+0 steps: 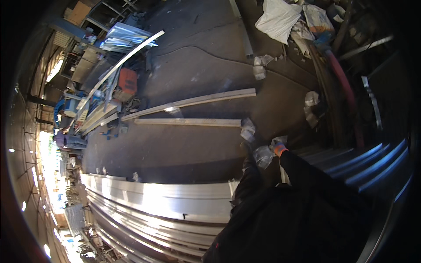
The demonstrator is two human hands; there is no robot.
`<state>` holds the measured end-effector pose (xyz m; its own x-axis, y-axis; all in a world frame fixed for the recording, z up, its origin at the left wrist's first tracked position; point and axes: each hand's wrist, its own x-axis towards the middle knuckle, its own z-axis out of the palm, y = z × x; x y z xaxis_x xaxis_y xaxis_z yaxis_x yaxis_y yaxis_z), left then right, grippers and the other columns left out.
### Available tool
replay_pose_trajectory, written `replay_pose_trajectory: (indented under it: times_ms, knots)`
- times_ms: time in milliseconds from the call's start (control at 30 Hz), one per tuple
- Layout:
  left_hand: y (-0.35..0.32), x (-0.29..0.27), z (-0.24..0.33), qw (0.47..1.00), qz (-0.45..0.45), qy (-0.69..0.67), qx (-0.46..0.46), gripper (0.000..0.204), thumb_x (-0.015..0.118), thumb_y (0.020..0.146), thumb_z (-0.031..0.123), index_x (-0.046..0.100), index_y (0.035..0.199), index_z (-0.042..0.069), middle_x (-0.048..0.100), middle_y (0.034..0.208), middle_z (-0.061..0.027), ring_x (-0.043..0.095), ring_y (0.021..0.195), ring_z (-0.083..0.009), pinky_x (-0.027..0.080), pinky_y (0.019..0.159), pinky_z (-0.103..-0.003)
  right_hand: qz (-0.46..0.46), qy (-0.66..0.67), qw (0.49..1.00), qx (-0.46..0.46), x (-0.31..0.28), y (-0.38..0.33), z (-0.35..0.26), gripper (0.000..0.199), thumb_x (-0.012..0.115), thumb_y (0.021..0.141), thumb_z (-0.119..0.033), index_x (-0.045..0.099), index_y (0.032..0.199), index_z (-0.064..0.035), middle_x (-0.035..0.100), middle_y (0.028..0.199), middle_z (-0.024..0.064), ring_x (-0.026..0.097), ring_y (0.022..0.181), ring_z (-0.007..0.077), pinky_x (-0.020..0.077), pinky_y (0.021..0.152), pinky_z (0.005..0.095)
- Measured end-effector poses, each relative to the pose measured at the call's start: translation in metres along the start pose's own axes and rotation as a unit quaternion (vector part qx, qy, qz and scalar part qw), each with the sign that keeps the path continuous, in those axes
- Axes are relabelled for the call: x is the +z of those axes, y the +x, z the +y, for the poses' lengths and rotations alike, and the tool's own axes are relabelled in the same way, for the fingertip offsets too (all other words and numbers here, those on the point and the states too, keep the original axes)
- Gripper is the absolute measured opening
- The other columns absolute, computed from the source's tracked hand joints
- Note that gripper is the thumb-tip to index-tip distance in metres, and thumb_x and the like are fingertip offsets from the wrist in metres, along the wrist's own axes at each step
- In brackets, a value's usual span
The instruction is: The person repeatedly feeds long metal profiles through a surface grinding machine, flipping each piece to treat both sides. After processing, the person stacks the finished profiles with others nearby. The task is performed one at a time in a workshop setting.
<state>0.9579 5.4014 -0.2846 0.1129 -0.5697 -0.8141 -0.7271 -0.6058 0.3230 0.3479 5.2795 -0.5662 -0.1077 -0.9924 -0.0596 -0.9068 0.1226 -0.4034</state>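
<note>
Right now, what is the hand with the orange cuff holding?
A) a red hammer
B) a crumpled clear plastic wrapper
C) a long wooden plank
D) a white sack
B: the hand with the orange cuff grips a crumpled clear plastic wrapper, above the dark floor.

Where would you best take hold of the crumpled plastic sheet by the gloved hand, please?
Probably at its upper edge, next to the hand, coming from the right along the sleeve. The plastic sheet is thin, crumpled and limp, so a bunched fold pinches more easily than its flat part.
</note>
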Motion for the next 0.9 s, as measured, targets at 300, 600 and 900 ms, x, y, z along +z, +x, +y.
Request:
replay_pose_trajectory:
  times_ms: [300,600,900]
  knots:
    - [0.273,-0.189,0.439,0.948,0.241,0.131,0.163,0.044,0.073,0.111,0.049,0.075,0.096,0.008,0.076,0.078,-0.0102,0.071,0.064,-0.0244,0.056,0.061,-0.047,-0.099,0.329,0.901,0.266,-0.182,0.100,0.124,0.053,0.062,0.114,-0.040,0.067,0.154,-0.0060,0.069,0.153,0.0223,0.064,0.142,0.0408,0.0536,0.119,0.0490]
    - [0.507,-0.239,1.002,0.980,0.082,-0.112,0.140,0.017,0.080,0.109,0.026,0.079,0.115,0.010,0.074,0.080,-0.0055,0.067,0.055,-0.0182,0.055,0.050,-0.037,-0.014,0.561,0.528,0.638,-0.234,0.241,0.257,0.020,0.068,0.112,-0.026,0.072,0.131,-0.0205,0.075,0.106,0.0058,0.072,0.100,0.0283,0.0569,0.077,0.0460]
    - [0.464,-0.085,1.213,0.781,0.020,0.451,0.432,0.029,0.071,0.102,0.025,0.075,0.127,0.012,0.079,0.121,-0.0213,0.070,0.129,-0.0459,0.061,0.103,-0.054,-0.060,0.483,0.687,0.540,-0.434,0.643,0.533,0.069,0.084,0.100,-0.031,0.063,0.160,-0.0039,0.075,0.120,0.0167,0.072,0.100,0.0357,0.0587,0.083,0.0531]
